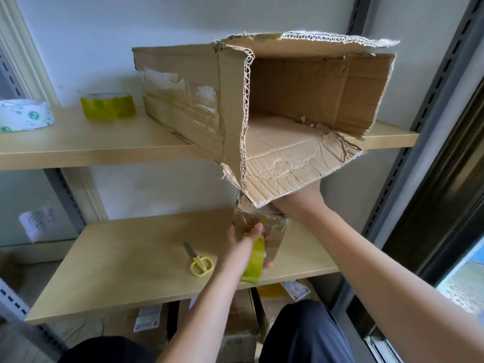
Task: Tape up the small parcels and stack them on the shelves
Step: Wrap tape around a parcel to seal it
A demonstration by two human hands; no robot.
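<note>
Left hand (242, 241) grips a yellow tape roll (254, 260) against the small parcel (264, 229) standing upright on the lower shelf (136, 260), while right hand (301, 200), fingers hidden under the big open box (301, 111), props it just above that parcel.

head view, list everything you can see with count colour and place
large open box: 1, brown cardboard, torn edges, on upper shelf, jutting over its front
upper shelf: 1, light wood
lower shelf: 1, light wood
tape rolls on upper shelf: 2, one yellow-green, one white with green marks, at left
scissors: 1, yellow handles, lower shelf
small parcel: 1, brown, taped, lower shelf under the box
held tape roll: 1, yellow-green
boxes below shelves: several, brown, labelled
left hand: grips held tape roll against parcel
right hand: supports box's front underside
</note>
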